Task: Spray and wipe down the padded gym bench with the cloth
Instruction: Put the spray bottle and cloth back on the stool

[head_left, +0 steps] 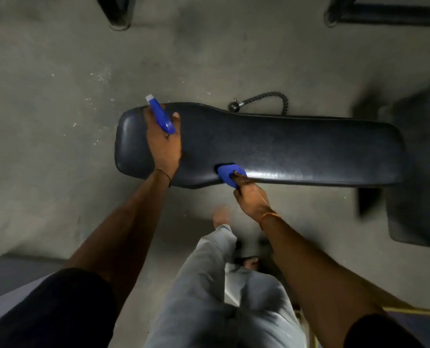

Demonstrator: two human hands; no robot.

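Long dark padded vinyl gym bench [284,144] lies across floor. Right hand [252,197] pinches folded blue cloth [227,175] on bench near edge. Left hand [162,141] grips blue spray bottle [160,115] over bench left end. Advice: press cloth flat, wipe long overlapping strokes along bench, keep bottle lifted off pad.

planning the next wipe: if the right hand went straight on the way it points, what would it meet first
Bare bench pad first, then probably the left hand holding the bottle; the cloth leads the right hand.

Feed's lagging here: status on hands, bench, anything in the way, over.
Left hand grips spray bottle over bench end. Right hand holds cloth against near edge. Rope handle on floor beyond bench, not obstructing.
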